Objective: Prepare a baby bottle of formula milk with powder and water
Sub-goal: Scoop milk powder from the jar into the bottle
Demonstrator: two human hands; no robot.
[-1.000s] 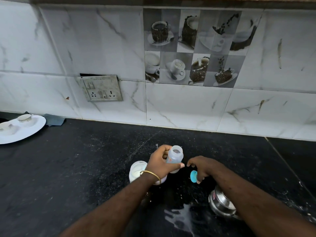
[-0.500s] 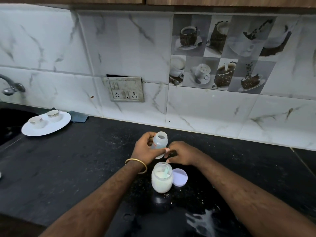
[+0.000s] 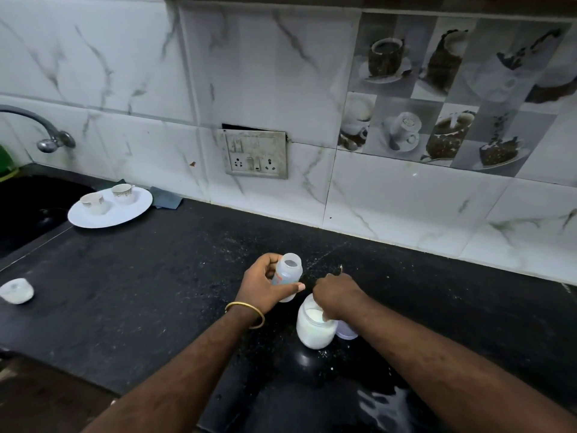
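My left hand [image 3: 265,284] grips a small translucent baby bottle [image 3: 288,273] with an open mouth, holding it just above the black counter. In front of it stands an open glass jar of white powder [image 3: 312,329]. My right hand [image 3: 335,295] is curled over the jar's mouth, its fingers dipping inside; whatever it holds is hidden, apart from a small tip sticking up behind the knuckles. The jar's pale lid [image 3: 346,333] lies on the counter right of the jar, partly under my wrist.
A white plate [image 3: 125,212] with two cups sits at the back left beside a dark sink [image 3: 28,210] and tap [image 3: 46,132]. A small white cap [image 3: 17,290] lies at the left edge. White liquid is spilled on the counter [image 3: 381,404] near me. A socket plate [image 3: 256,154] is on the wall.
The view has swung left. My right hand moved from beside the bottle down into the mouth of the powder jar. My left hand keeps the bottle.
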